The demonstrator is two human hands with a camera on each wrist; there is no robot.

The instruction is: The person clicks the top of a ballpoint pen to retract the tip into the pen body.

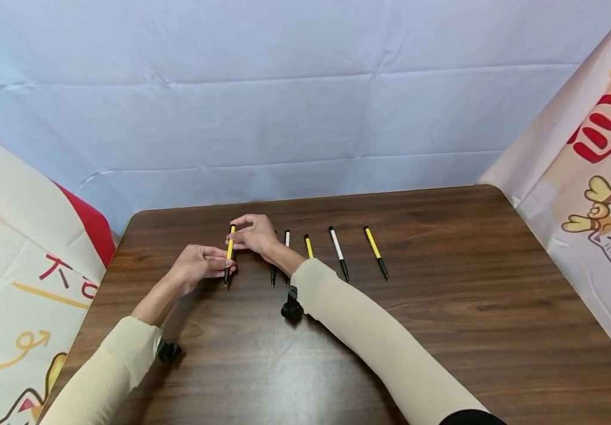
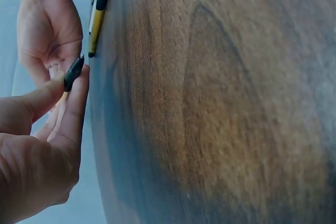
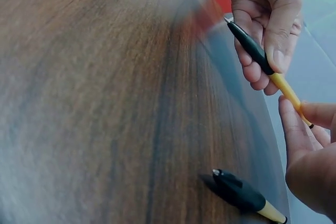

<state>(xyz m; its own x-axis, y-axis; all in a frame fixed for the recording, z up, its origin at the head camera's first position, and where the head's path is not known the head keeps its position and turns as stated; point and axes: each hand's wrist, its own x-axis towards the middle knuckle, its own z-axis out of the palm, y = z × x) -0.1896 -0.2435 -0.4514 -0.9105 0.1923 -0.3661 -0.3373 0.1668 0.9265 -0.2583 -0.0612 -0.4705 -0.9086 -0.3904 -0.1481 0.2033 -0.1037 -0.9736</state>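
Observation:
A yellow ballpoint pen (image 1: pixel 230 248) with a black grip and black end is between my two hands at the left of the table, its tip towards me. My left hand (image 1: pixel 199 267) pinches it near the black grip, thumb on top in the right wrist view. At the far end, my right hand (image 1: pixel 256 234) pinches the yellow barrel between thumb and fingers. The metal tip of this pen (image 3: pixel 252 46) shows plainly in the right wrist view. Beside the right hand lies another pen (image 3: pixel 239 192), yellow with a black grip.
Right of the held pen, several pens lie in a row, including a white pen (image 1: pixel 339 252) and a yellow pen (image 1: pixel 376 252); my right forearm partly covers some. The brown wooden table (image 1: pixel 470 283) meets a pale cloth backdrop (image 1: pixel 305 118) at its far edge.

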